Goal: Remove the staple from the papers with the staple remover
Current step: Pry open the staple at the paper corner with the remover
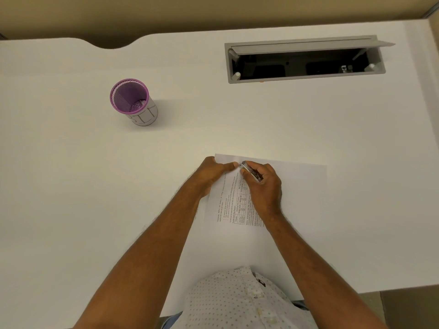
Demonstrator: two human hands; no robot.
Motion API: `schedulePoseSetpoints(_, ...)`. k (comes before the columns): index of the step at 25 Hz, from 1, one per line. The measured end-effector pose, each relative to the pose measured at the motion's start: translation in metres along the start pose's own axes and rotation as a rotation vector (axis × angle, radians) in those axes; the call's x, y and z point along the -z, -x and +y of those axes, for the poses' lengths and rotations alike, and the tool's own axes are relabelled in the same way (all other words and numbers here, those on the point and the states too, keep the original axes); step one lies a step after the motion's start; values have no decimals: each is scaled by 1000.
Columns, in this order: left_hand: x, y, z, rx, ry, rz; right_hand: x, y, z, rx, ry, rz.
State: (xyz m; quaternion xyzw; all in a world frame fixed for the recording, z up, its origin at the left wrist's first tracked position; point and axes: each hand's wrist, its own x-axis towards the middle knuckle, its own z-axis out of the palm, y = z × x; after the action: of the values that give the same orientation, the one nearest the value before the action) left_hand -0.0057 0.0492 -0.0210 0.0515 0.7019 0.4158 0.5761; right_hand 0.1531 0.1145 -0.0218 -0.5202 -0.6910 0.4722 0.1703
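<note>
My left hand (211,173) lies flat and closed over the far left corner of the papers (285,198), thumb stretched toward three o'clock to pin the sheets to the white desk (71,186). My right hand (261,186) is curled tight around the staple remover (250,172), whose metal tip points toward ten o'clock and meets my left thumb at the top margin. I judge the task to be mid-course: the tool is in place at the corner, but whether its tip has got under the staple I cannot tell. Lifting the staple out and freeing the sheets seem to remain. The staple itself is hidden under thumb and tool, or too small to make out. At ten o'clock, well apart from the papers, stands a purple mesh cup (133,100) with small metal bits in its bottom; at one o'clock a cable hatch (304,59) lies open.
</note>
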Motion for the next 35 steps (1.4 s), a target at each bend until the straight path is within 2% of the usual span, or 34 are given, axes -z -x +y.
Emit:
schedulePoseSetpoints(12,-1,2,4,10,4,-3,2,-4,-4,-122,-118,-91)
schedulePoseSetpoints(20,0,2,5,15,-20,7,8,-12,-6,-194,-261,-40)
schedulePoseSetpoints(31,0,7,6,11,5,7,6,3,-1,64,-1,-81)
schedulePoseSetpoints(35,0,7,5,-3,-42,4,3,6,-3,126,87,-33)
